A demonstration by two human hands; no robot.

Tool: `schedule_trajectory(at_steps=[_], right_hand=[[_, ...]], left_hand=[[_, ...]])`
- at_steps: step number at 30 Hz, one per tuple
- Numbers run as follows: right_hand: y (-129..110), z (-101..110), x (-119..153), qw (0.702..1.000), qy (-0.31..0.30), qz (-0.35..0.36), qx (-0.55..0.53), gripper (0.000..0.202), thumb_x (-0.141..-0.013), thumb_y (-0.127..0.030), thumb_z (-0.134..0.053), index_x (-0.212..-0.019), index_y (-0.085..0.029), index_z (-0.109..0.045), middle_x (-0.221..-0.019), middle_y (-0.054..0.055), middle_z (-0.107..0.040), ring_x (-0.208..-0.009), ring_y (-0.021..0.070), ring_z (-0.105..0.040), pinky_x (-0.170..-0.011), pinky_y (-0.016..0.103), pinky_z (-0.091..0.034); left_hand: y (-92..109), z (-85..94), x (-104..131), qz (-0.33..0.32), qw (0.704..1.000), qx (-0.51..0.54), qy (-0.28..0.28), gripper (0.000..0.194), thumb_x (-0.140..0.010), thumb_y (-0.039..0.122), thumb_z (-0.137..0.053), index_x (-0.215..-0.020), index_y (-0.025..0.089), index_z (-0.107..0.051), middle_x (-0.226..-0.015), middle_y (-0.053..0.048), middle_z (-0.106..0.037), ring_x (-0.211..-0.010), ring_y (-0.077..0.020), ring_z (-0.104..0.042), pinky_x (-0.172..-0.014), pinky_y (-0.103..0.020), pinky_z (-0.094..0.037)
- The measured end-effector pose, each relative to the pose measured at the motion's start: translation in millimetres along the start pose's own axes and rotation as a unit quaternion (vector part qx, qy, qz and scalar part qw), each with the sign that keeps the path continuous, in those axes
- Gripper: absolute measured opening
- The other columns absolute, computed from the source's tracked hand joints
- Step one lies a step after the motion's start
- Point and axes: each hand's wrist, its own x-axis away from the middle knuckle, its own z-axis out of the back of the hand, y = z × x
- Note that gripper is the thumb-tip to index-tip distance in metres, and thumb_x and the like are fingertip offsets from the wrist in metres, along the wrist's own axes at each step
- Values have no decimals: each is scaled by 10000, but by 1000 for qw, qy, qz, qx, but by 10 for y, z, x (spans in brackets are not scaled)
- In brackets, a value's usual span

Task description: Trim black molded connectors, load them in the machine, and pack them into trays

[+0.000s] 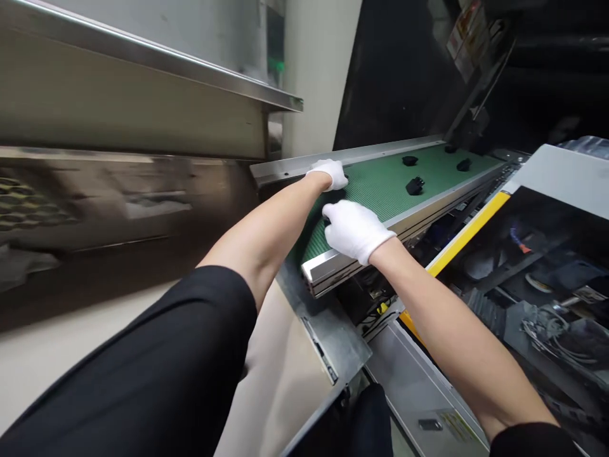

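Observation:
Both my hands wear white gloves and reach over the near end of a green ribbed conveyor belt point(380, 190). My left hand point(330, 174) is by the far rail, its fingers curled in; a bit of a small black part point(346, 179) shows at the fingertips. Above the near rail, my right hand point(354, 230) is closed, with a dark edge of another black part point(327, 221) showing at its thumb side. Most of both parts is hidden by the gloves. Farther up the belt lie several loose black parts, among them a blocky one point(415, 186) and a rounded one point(410, 160).
Metal rails point(333, 261) edge the belt. To the right stands a machine frame with a yellow strip point(469, 231) and cluttered shelves. A metal shelf point(157, 60) juts in at upper left. A dark panel point(394, 70) rises behind the belt.

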Motion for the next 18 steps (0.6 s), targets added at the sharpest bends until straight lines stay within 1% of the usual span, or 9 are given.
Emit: schedule_trajectory(at_steps=[2,3,5,7,9,11,13,15,18], right_hand=[[193,26,264,983,140,8,-114,429,-871,-105,-525,-1246,-148,-731,-1247,165,-755,-1186,321,-704,-1084,504,-557],[308,18,444,959,206,6,-194,452,-866,-96,-537,-1276,-164,-714,-1281,142,-744,-1215,296,-689,-1124,492,-538],[550,-76,885,879,291,-14,-376,475,-856,-97,-589,-1303,-214,-698,-1309,93,-732,-1232,258,-678,-1155,469,-528],[752,-304,1359,771,313,-47,-552,476,-834,-108,-658,-1282,-261,-707,-1258,58,-741,-1201,248,-695,-1137,478,-552],[840,-650,1755,650,294,-84,-696,459,-811,-121,-700,-1241,-279,-728,-1190,44,-747,-1186,255,-707,-1124,509,-569],[750,-1038,2011,531,256,-119,-799,415,-813,-152,-707,-1204,-287,-743,-1169,40,-751,-1205,265,-709,-1133,547,-566],[478,-1374,2148,443,188,-139,-865,384,-835,-190,-700,-1198,-308,-738,-1222,36,-752,-1267,277,-690,-1162,590,-537],[104,-1599,2229,403,109,-114,-902,373,-860,-242,-705,-1222,-334,-712,-1272,33,-748,-1319,285,-668,-1176,613,-520],[-399,-1747,2336,399,35,-45,-915,389,-864,-309,-757,-1242,-350,-678,-1289,32,-748,-1313,267,-678,-1165,563,-549]], left_hand=[[156,-19,-182,4,999,-21,-33,646,-700,246,-735,-1315,48,-710,-1329,-250,-687,-1275,-415,-629,-1110,-486,-489],[205,-16,-235,9,999,0,-37,604,-661,197,-748,-1242,35,-741,-1285,-248,-705,-1285,-419,-618,-1128,-484,-472],[234,14,-214,19,995,98,-11,524,-631,157,-769,-1137,24,-768,-1224,-233,-727,-1305,-421,-594,-1169,-500,-429],[171,51,60,23,976,215,38,510,-696,196,-772,-1186,59,-742,-1239,-175,-735,-1295,-359,-591,-1186,-510,-423],[61,47,673,11,951,298,81,553,-814,250,-716,-1354,152,-645,-1338,-80,-710,-1265,-250,-602,-1171,-474,-470],[-1,-39,1612,1,912,391,122,583,-880,270,-676,-1450,273,-552,-1444,0,-651,-1264,-179,-616,-1143,-409,-523],[77,-208,2714,27,785,596,169,555,-785,289,-843,-1312,304,-671,-1406,-20,-666,-1272,-251,-646,-1094,-418,-577],[286,-431,3725,124,684,688,206,558,-666,340,-979,-1173,343,-745,-1312,-11,-703,-1179,-275,-702,-971,-384,-649],[606,-783,4695,260,622,698,242,543,-592,333,-1037,-1073,351,-788,-1213,-25,-740,-1123,-286,-736,-923,-373,-677]])
